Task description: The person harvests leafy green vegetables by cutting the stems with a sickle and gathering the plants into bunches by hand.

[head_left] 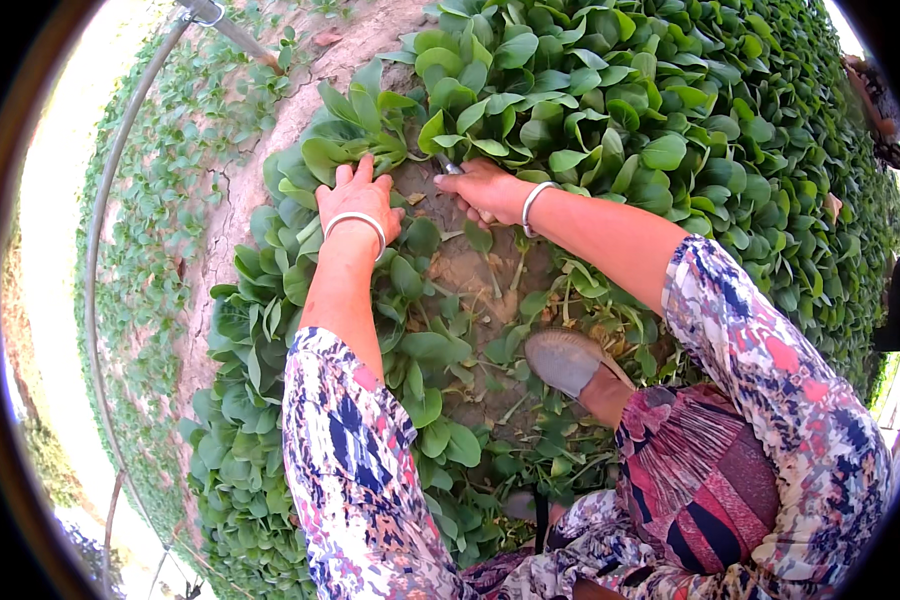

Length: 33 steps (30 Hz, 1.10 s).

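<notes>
My left hand (356, 201) lies back-up on a leafy green plant that looks like bok choy (360, 124), its fingers spread over the lower leaves. Whether the thumb grips a stem cannot be seen. Just to the right, my right hand (487, 193) is closed around the handle of a hand tool. The metal shank (448, 163) of this tool points up-left towards the plant's base, and its working end is hidden among leaves. A light handle end (486, 217) shows below my fingers. Each wrist wears a silver-coloured bangle.
Dense standing greens (645, 112) fill the upper right. Heaped greens (270, 420) run down the left side. Loose leaves and bare soil (457, 274) lie below my hands, near my shoe (566, 361). A curved metal pipe (99, 247) arches at far left. Part of another person (881, 112) shows at far right.
</notes>
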Available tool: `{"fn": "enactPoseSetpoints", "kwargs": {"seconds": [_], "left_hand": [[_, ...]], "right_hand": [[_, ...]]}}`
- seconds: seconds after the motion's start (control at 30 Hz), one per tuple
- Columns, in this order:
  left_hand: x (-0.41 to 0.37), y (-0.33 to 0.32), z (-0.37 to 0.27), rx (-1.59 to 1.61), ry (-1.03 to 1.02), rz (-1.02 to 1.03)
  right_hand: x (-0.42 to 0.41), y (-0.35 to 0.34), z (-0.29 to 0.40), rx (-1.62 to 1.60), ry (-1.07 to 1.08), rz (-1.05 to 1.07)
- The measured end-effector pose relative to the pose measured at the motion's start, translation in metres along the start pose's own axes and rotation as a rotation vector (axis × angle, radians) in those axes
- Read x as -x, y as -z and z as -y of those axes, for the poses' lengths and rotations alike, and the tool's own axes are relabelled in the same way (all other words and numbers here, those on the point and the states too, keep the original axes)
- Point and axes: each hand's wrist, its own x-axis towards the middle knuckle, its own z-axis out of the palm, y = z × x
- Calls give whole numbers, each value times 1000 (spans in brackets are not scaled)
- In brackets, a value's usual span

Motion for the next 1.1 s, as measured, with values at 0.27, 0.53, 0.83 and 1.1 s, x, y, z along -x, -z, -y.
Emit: {"fn": "enactPoseSetpoints", "kwargs": {"seconds": [0.27, 0.53, 0.83, 1.1], "left_hand": [[7, -12, 11, 105, 59, -22], [6, -14, 5, 107, 73, -2], [12, -19, -5, 60, 86, -15], [20, -21, -8, 46, 78, -17]], "right_hand": [[-11, -23, 4, 84, 10, -27], [-21, -23, 5, 194, -18, 3], [-27, -45, 18, -50, -35, -98], [-23, -43, 21, -72, -106, -8]]}}
